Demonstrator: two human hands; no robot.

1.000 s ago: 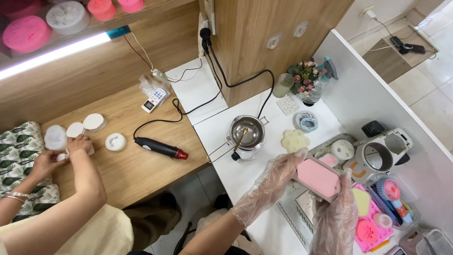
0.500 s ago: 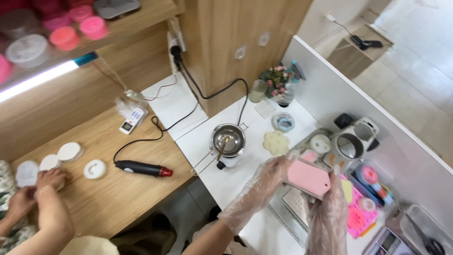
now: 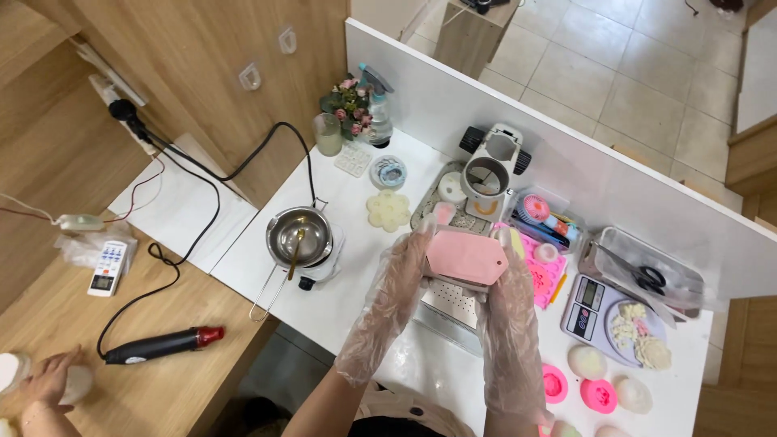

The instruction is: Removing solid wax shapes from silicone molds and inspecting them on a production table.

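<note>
My left hand [image 3: 402, 271] and my right hand [image 3: 508, 311] both wear clear plastic gloves. Together they hold a flat pink tag-shaped mould [image 3: 465, 256] by its two ends, level above a metal tray [image 3: 447, 314] with a perforated white plate on it. A small metal melting pot [image 3: 298, 235] with a spoon in it stands on a white heater to the left of my left hand. A cream flower-shaped piece [image 3: 388, 210] lies just beyond it.
A digital scale [image 3: 595, 307] holding white pieces, round pink moulds [image 3: 599, 395], a clear box with scissors [image 3: 646, 268] and a white device [image 3: 490, 171] crowd the right. A heat gun [image 3: 162, 345] lies on the wooden bench. Another person's hand [image 3: 48, 378] works at lower left.
The view has swung to the right, so the other person has slid to the lower-left corner. My hands have brought the pink mould closer together over the tray.
</note>
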